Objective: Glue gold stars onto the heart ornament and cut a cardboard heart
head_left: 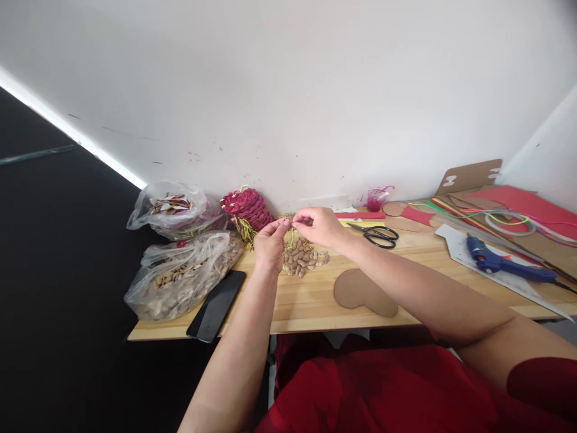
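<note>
Above the wooden table, my left hand [270,245] and my right hand [321,227] meet with their fingertips pinched close together. A thin yellow-green cord [292,239] hangs down from between them, and both pinches appear closed on it. Whatever else sits in the fingertips is too small to make out. Just under the hands lies a pile of peanuts [303,258] in their shells, with some cord among them. Behind my left hand is a bundle of dark pink discs [247,210] with yellow-green cords trailing off it.
Two plastic bags, one with scraps [174,210] and one with peanuts [184,279], stand left, beside a black phone [216,307]. Black scissors [378,234], a heart-shaped cardboard piece [365,294], a blue glue gun [509,264] and a pink-stained cup [375,201] are right.
</note>
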A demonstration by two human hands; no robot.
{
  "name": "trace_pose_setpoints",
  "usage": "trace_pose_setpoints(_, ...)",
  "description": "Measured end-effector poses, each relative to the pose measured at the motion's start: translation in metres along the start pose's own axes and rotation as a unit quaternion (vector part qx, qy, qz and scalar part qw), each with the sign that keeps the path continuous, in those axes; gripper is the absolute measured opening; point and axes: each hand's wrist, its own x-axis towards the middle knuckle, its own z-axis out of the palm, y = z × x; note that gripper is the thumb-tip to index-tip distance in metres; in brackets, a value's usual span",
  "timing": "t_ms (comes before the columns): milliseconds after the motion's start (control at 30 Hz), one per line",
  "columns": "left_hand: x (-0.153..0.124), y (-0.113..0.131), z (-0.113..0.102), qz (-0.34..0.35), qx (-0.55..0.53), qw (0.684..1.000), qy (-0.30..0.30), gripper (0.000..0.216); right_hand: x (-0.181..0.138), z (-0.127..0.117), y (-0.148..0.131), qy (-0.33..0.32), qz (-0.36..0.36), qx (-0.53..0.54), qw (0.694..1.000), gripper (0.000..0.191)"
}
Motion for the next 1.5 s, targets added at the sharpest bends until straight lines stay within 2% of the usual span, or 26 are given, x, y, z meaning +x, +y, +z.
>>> trace_pose_setpoints(233,-0.001,0.000,0.001,0.008,0.010,1.000,0.001,0.033,0.000,-0.001,0.000,-0.014,0.051,0.031,0.998,0.013)
trace_pose_setpoints(400,-0.002,0.001,0.001,0.008,0.019,1.000,0.000,0.037,0.001,-0.002,0.002,-0.016,0.103,0.068,0.992,0.022)
trace_pose_setpoints(633,-0.003,0.002,0.002,-0.004,0.020,1.000,0.001,0.044,0.000,-0.002,0.002,0.022,0.078,0.097,0.992,0.036)
trace_pose_setpoints(800,-0.003,0.002,0.004,-0.007,0.014,1.000,0.001,0.046,0.000,0.000,0.006,0.008,0.076,0.097,0.992,0.031)
trace_pose_setpoints(1000,-0.003,0.001,0.005,-0.018,0.009,1.000,0.002,0.045,0.002,0.007,0.017,-0.002,0.120,0.173,0.978,0.033)
trace_pose_setpoints(1200,-0.003,-0.002,0.006,-0.020,-0.002,1.000,-0.007,0.044,0.000,0.008,0.015,0.004,0.152,0.227,0.962,0.029)
trace_pose_setpoints(1500,-0.001,-0.004,0.008,-0.017,-0.009,1.000,-0.010,0.036,0.000,0.005,0.016,0.007,0.141,0.191,0.971,0.027)
